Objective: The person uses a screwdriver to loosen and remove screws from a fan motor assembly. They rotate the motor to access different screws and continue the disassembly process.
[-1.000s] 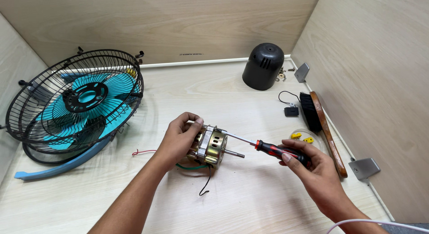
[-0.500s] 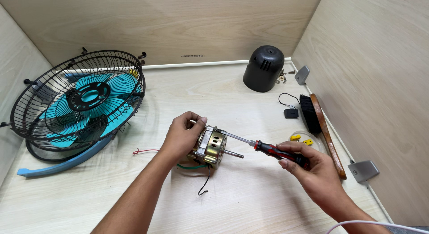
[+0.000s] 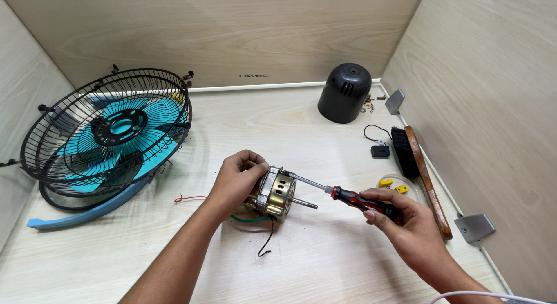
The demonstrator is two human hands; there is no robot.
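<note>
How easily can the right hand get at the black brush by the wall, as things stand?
Probably yes, but not at once. The right hand grips the screwdriver, so it is occupied. The black brush lies just beyond it, with only bare table between.

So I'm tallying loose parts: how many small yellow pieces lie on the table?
2, both in the clear round dish by the black brush: one small yellow piece left, the other right. More may be hidden.

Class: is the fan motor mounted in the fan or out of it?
Out: the motor sits on the table, held by the left hand.
</note>
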